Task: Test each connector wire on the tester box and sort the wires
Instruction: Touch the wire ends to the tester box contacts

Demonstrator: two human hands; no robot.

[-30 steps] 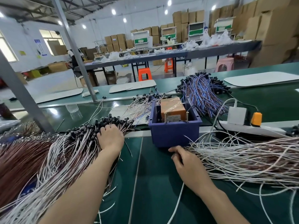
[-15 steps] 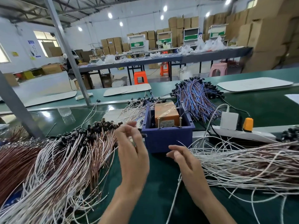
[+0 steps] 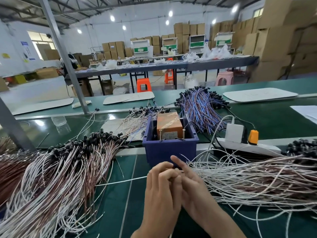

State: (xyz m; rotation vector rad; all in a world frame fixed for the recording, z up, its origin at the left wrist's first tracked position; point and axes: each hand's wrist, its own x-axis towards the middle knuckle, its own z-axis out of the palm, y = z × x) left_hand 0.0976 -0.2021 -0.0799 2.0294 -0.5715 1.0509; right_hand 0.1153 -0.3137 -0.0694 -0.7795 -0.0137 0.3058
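- Both hands meet just in front of the blue bin point(image 3: 169, 152), pressed close together over the green table point(image 3: 274, 124).
- Left hand point(image 3: 161, 184) – fingers curled, pinching a white wire point(image 3: 120, 182) that runs out to the left of the bin.
- Right hand point(image 3: 190, 182) grips the same wire at its dark end, forefinger raised towards the bin.
- Tester point(image 3: 169, 124), orange, stands inside the bin.
- Left of the bin: a big pile of white and brown wires point(image 3: 60, 177).
- Right of it: another pile point(image 3: 257, 179), with a power strip point(image 3: 248, 146) just behind.
- Behind the bin – a blue bundle point(image 3: 200, 107).
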